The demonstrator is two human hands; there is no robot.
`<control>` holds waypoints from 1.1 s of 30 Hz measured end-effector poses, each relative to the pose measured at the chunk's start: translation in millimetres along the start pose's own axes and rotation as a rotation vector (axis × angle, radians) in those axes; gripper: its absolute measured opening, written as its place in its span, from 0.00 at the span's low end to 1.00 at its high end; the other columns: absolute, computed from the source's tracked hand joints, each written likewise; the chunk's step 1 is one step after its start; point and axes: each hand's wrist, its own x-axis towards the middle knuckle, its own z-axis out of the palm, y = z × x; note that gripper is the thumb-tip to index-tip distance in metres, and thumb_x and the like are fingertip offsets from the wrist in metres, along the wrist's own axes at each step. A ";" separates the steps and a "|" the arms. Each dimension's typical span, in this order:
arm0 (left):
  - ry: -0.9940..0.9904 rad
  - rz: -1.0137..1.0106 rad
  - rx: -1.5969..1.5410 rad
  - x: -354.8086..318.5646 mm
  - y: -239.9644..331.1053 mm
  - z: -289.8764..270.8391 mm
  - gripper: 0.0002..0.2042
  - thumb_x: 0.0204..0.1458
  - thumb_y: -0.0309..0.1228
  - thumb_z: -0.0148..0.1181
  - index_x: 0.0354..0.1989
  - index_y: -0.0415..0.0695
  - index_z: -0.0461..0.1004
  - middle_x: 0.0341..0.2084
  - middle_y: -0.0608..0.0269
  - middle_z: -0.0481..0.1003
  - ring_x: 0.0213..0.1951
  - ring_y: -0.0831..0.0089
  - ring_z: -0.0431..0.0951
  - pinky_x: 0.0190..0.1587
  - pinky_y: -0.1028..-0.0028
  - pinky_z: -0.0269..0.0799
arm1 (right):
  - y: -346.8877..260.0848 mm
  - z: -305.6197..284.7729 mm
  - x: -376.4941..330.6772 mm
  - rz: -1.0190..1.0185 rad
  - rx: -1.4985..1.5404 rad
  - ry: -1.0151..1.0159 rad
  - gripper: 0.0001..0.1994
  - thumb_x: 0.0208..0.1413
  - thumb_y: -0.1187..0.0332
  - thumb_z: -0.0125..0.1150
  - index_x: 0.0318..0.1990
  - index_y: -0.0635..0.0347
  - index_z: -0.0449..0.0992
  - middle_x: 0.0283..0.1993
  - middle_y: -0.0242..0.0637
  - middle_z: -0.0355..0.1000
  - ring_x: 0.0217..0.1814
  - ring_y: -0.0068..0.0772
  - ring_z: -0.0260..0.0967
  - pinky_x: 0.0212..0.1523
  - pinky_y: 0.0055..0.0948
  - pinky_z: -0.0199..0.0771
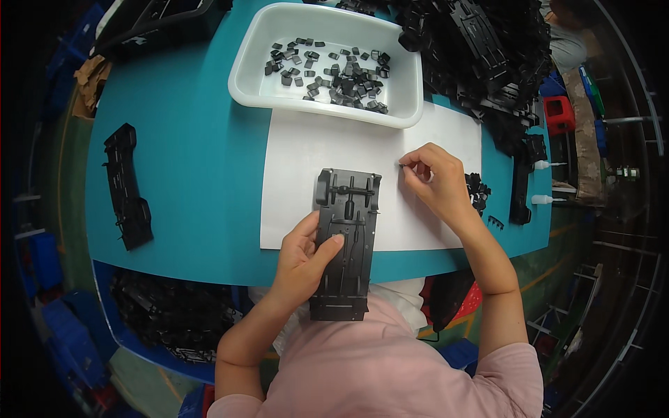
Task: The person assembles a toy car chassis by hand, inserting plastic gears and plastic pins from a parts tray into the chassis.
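Observation:
My left hand [298,263] is closed around the left side of a black plastic toy-car chassis [354,261], its thumb lying across the moulded face. The chassis stands roughly upright in the picture, over the front edge of the white sheet [300,160]. To the right, apart from the chassis, my right hand [440,182] is pinched with thumb and fingertips together. A tiny dark piece [402,166] shows at those fingertips; most of it is hidden. Beyond both hands a white plastic tub [240,73] holds many small black plastic pieces [355,83].
A lone black plastic part [128,188] lies on the teal table [188,160] at left. Black parts are heaped [481,56] at the far right. Small black pieces [477,191] lie beside my right forearm, near white-capped bottles [541,199]. A blue bin [132,341] of black parts stands below.

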 end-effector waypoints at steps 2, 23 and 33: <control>-0.011 -0.005 0.003 0.2 -0.5 -1.1 0.15 0.58 0.20 0.50 0.53 0.30 0.65 0.42 0.57 0.75 0.42 0.79 0.76 0.46 0.78 0.73 | 0.2 -1.0 1.1 -0.003 -0.003 -0.021 0.08 0.45 0.81 0.62 0.34 0.63 0.79 0.27 0.32 0.70 0.23 0.20 0.63 0.26 0.19 0.65; -0.007 -0.012 -0.014 0.1 -3.2 -1.4 0.15 0.59 0.20 0.50 0.54 0.31 0.65 0.42 0.57 0.75 0.43 0.78 0.76 0.47 0.77 0.73 | -1.3 -2.5 1.6 0.047 -0.034 -0.061 0.04 0.46 0.80 0.64 0.32 0.65 0.79 0.28 0.33 0.75 0.23 0.19 0.66 0.26 0.20 0.67; 0.022 -0.006 -0.023 1.6 -3.5 5.1 0.13 0.59 0.21 0.50 0.52 0.33 0.66 0.41 0.59 0.75 0.41 0.80 0.76 0.45 0.77 0.74 | 1.0 -17.4 10.9 0.594 0.790 -0.145 0.04 0.49 0.78 0.66 0.33 0.66 0.78 0.27 0.33 0.74 0.23 0.17 0.65 0.26 0.17 0.65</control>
